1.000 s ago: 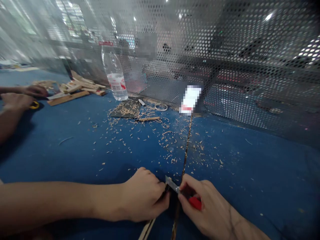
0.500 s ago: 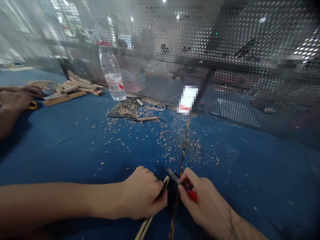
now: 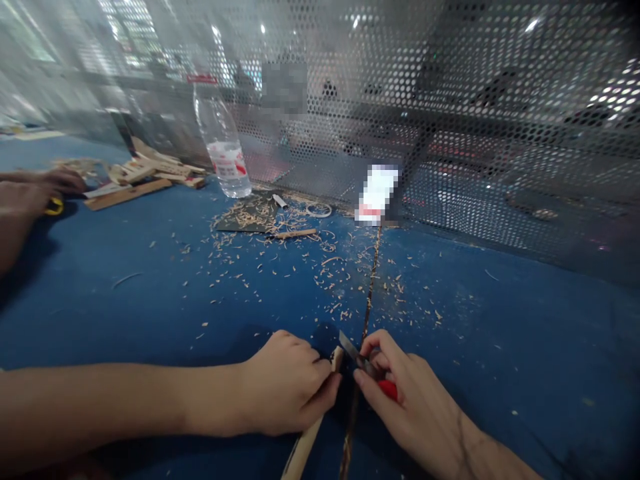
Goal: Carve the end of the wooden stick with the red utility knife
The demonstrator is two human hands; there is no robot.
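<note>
My left hand (image 3: 293, 383) is closed around a pale wooden stick (image 3: 305, 450), whose tip pokes out past the thumb and whose lower part runs toward the bottom edge. In my right hand (image 3: 407, 393) is a utility knife (image 3: 370, 367) with a red part on its handle, gripped between thumb and fingers. Its bare blade points up and left, just beside the stick's tip; whether they touch I cannot tell. My left palm hides the stick's middle.
Wood shavings lie over the blue table (image 3: 165, 313) and a dark sheet (image 3: 240, 217). Behind stand a water bottle (image 3: 227, 160) and a lit phone (image 3: 377, 193) against a perforated metal screen (image 3: 450, 87). At left, another person's hands (image 3: 30, 193) are near wood pieces (image 3: 150, 167).
The stick has turned in my left hand and shows a smoother, paler face. My right hand's fingers have shifted on the knife, and its blade now sits slightly higher, by the stick's tip.
</note>
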